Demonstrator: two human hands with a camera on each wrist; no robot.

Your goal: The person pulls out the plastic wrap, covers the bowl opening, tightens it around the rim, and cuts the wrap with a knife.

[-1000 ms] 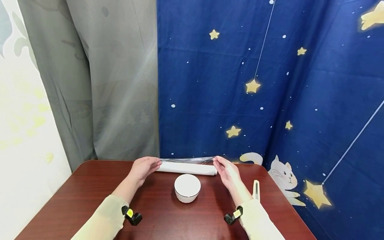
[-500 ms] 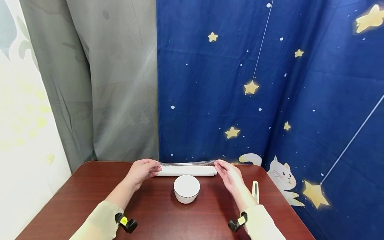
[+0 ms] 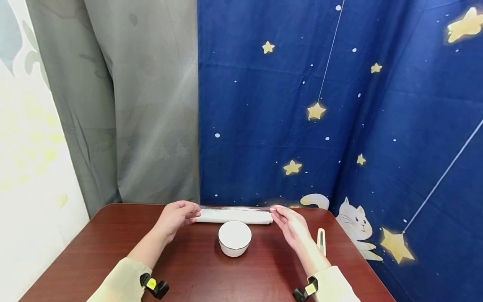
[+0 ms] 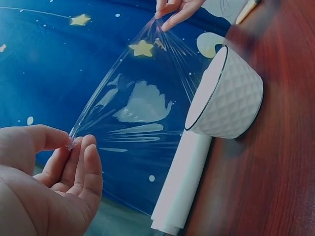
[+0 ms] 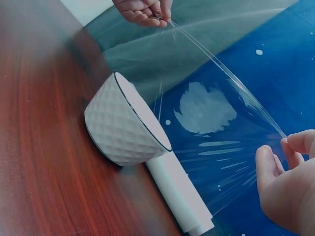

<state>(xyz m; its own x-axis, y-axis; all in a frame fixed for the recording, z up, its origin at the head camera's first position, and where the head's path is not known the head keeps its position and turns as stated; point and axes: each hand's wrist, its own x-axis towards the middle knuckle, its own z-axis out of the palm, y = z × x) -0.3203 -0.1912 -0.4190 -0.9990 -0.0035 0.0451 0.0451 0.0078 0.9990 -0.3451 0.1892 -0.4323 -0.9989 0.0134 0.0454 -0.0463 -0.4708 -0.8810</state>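
A sheet of clear plastic wrap (image 4: 142, 105) stretches between both hands and runs down to a white roll (image 3: 234, 216) lying on the table. My left hand (image 3: 178, 218) pinches one corner between thumb and fingers; in the left wrist view the wrap is bunched at the left fingertips (image 4: 73, 142). The opposite corner is pinched by my right hand (image 3: 289, 223), also seen in the right wrist view. A white bowl (image 3: 235, 239) with a diamond-textured side and dark rim line stands upright in front of the roll, between the forearms, apart from both hands.
A pale utility knife (image 3: 321, 241) lies on the table beside the right forearm, which partly hides it. The reddish-brown table (image 3: 211, 277) ends at a grey curtain (image 3: 158, 126) and a blue starry curtain (image 3: 249, 126) behind.
Both hands have come slightly lower and toward the person, drawing the wrap's held edge nearer the roll in the head view. Roll and bowl stay in place.
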